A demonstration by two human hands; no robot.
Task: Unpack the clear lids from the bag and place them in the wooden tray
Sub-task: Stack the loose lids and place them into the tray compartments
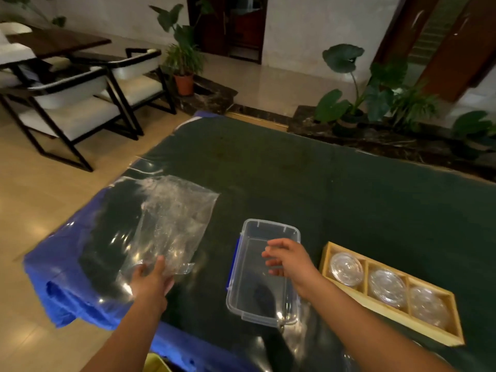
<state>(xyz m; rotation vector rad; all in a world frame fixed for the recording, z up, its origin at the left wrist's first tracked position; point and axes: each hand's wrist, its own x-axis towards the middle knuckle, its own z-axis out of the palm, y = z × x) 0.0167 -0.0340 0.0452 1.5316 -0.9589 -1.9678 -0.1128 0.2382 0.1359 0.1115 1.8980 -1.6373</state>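
Observation:
A clear plastic bag lies flat and looks empty on the dark green table at the left. My left hand grips its near edge. My right hand hovers with fingers apart and nothing in it over a clear rectangular plastic container at the middle. The wooden tray sits at the right with three compartments. Stacks of clear lids fill them: one stack in the far compartment, one in the middle, one in the near.
A blue cover hangs over the table's left and near edges, with shiny plastic sheeting on it. White chairs with black frames and potted plants stand on the floor beyond the table.

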